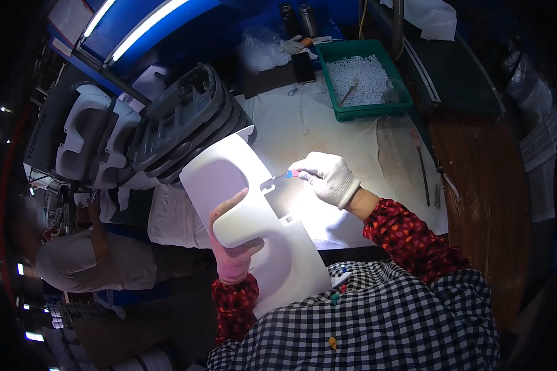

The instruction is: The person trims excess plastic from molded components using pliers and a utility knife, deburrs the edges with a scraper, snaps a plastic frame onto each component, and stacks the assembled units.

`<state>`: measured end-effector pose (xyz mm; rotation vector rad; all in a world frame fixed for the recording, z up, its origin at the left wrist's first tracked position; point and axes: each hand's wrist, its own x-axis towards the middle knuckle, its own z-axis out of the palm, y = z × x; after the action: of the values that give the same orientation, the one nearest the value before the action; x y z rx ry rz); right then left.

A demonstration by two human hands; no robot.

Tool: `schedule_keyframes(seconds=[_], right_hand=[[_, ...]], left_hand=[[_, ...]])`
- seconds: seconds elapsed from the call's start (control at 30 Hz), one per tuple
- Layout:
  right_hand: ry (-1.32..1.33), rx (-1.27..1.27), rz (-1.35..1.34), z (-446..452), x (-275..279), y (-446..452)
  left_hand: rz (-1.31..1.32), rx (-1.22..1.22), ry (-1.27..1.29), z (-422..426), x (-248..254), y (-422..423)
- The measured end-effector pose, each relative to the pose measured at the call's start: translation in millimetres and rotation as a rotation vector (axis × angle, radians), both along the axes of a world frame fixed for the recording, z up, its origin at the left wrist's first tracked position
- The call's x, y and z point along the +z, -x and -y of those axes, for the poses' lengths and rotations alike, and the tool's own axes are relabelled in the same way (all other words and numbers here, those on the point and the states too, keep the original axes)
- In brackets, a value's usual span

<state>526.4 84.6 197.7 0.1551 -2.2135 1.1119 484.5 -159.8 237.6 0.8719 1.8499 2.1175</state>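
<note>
A white molded plastic part [223, 173] with two rounded hollows is tilted in front of me, its lower end near my checked apron. My left hand [232, 250], in a pale glove with bare fingertips, wraps around its middle ridge. In a white glove, my right hand [328, 177] pinches a small tool with a blue and red handle [289, 174]. The tool's thin tip meets the part's edge beside a small notched tab [267, 186]. A second tab [288, 218] sits lower on the same edge. Whether the tip is a blade, I cannot make out.
Stacked grey plastic parts [189, 117] and more white molded parts [83, 130] stand at the left. A green tray [337, 111] of white pellets lies at the back, near a dark phone [302, 67]. A person [96, 260] is at the far left.
</note>
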Motion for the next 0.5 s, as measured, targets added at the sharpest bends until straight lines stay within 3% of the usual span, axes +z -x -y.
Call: schedule_keyframes(seconds=[0.03,0.1,0.3,0.43,0.5], right_hand=[[0.060,0.005,-0.019,1.5,-1.1,1.6],[0.117,0.015,-0.039,1.7,0.4,5.4],[-0.117,-0.105,-0.322,-4.6,0.8,10.9],[0.111,0.008,-0.053,-14.3,-17.2,-13.0],[0.057,-0.034,0.055,-34.2,-41.9,-30.4]], left_hand=[[0.079,0.011,0.010,-0.4,0.9,0.3],[-0.231,0.000,-0.031,-7.6,2.7,0.1],[-0.292,0.015,0.022,-4.4,1.7,3.5],[-0.150,0.008,-0.032,-7.8,15.7,0.9],[-0.182,-0.053,-0.068,-7.8,29.1,11.3]])
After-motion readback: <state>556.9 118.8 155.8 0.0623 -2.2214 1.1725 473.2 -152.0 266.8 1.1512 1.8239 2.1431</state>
